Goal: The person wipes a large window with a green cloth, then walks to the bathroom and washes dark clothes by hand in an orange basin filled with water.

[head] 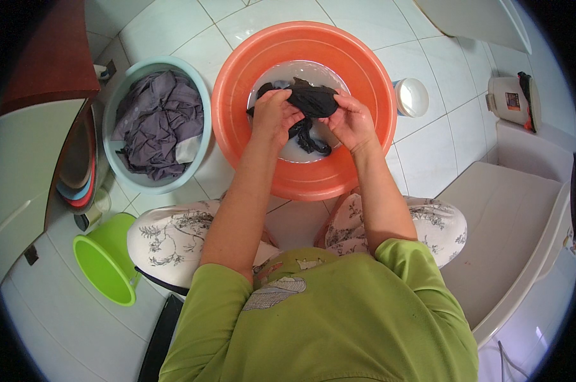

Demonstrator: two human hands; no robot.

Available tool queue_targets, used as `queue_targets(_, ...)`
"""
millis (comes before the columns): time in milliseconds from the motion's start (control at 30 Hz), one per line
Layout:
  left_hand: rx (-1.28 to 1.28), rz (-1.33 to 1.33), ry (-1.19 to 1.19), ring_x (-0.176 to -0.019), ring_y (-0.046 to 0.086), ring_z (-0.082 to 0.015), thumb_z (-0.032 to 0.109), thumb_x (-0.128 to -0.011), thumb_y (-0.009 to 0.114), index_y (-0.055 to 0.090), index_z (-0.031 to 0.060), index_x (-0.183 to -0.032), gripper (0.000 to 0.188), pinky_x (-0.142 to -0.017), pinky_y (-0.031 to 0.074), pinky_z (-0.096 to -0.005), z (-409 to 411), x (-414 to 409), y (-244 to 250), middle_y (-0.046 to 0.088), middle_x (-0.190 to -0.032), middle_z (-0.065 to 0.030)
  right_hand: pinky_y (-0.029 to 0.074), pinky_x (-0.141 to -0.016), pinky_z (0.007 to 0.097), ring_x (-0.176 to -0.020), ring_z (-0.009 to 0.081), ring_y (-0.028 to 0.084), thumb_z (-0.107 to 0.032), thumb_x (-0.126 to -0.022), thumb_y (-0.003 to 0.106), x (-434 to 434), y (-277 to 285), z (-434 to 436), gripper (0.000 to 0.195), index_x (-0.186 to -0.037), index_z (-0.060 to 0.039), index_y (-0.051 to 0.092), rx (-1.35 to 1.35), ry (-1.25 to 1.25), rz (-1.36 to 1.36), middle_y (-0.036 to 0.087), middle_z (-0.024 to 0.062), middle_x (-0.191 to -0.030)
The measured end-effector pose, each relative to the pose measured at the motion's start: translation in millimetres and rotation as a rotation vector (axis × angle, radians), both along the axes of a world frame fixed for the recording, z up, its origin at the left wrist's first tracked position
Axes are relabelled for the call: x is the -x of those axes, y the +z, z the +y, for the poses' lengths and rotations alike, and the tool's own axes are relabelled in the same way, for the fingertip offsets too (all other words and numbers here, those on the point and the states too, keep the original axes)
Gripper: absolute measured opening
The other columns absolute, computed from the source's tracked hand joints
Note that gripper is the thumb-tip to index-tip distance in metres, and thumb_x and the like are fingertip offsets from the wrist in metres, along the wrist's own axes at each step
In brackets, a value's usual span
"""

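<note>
A black cloth item [315, 100], maybe a sock or small garment, is stretched between my two hands above an orange plastic basin [304, 184]. My left hand [274, 112] pinches its left side, and my right hand [351, 117] grips its right end between thumb and fingers. Cloudy whitish water [295, 152] lies in the bottom of the basin. More wet black fabric [312, 142] hangs or floats below my hands; whether it joins the held piece I cannot tell.
A pale blue tub [159, 187] holding crumpled purple-grey cloth [161, 119] stands left of the basin. A white-lidded container [413, 98] is close on the right. A lime-green bucket [107, 260] lies on its side at lower left. A white bathtub-like fixture [500, 224] borders the right.
</note>
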State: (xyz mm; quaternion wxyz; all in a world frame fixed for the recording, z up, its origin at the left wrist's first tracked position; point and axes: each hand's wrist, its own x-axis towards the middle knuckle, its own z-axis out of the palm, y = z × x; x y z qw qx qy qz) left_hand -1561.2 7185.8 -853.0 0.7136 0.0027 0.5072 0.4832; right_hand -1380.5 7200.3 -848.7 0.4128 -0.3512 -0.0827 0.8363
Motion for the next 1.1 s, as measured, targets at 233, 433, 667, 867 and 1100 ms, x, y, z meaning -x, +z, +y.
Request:
queue_targets(233,-0.135,-0.261,0.051,-0.087,0.066,-0.0196,0.015,-0.092,0.053,0.059,0.0043,-0.106,0.018,-0.074,0.055,-0.0361,-2,-3,-1,0.066,-0.098,-0.0083,0.051,-0.083,0.0395,-0.100,0.0252,0.064,-0.014,-0.092,0.050,-5,-14,-8,0.024,-0.113,-0.0036,0.054,-0.041,-0.029,0.095,0.065,0.0123,-0.111)
queue_targets(433,-0.209,-0.241,-0.083,-0.089,0.064,-0.0164,0.018,-0.092,0.058,0.059,0.0052,-0.103,0.017,-0.079,0.053,-0.0309,-5,-5,-4,0.065,-0.097,-0.0064,0.052,-0.088,0.0382,-0.099,0.0235,0.065,-0.013,-0.092,0.051,2,0,-9,0.022,-0.112,-0.0033,0.055,0.009,-0.127,0.080,0.065,0.0120,-0.109)
queue_targets(667,-0.402,0.259,-0.454,-0.076,0.056,-0.0106,0.006,-0.080,0.070,0.055,0.0049,-0.094,0.020,-0.069,0.046,-0.0237,-10,-11,-6,0.057,-0.084,-0.0021,0.052,-0.086,0.0346,-0.089,0.0206,0.065,-0.014,-0.090,0.057,-9,-7,-6,0.018,-0.106,-0.0046,0.056,-0.037,-0.082,0.006,0.065,0.0077,-0.098)
queue_targets(867,-0.269,0.660,-0.304,-0.075,0.059,-0.0125,0.003,-0.077,0.070,0.056,0.0031,-0.094,0.022,-0.066,0.048,-0.0246,-9,-13,-13,0.060,-0.082,-0.0043,0.047,-0.067,0.0255,-0.075,0.0119,0.060,-0.006,-0.076,0.069,5,1,-3,0.027,-0.101,-0.0052,0.059,-0.457,0.423,-0.781,0.063,0.0033,-0.083)
queue_targets(1100,-0.408,0.875,-0.536,-0.083,0.063,-0.0220,0.007,-0.072,0.068,0.052,0.0015,-0.094,0.028,-0.076,0.049,-0.0327,-21,-34,-8,0.063,-0.085,-0.0123,0.049,-0.076,0.0367,-0.083,0.0238,0.065,0.000,-0.071,0.061,0,-32,-6,0.030,-0.100,-0.0048,0.066,-0.302,0.193,-1.436,0.067,0.0121,-0.082)
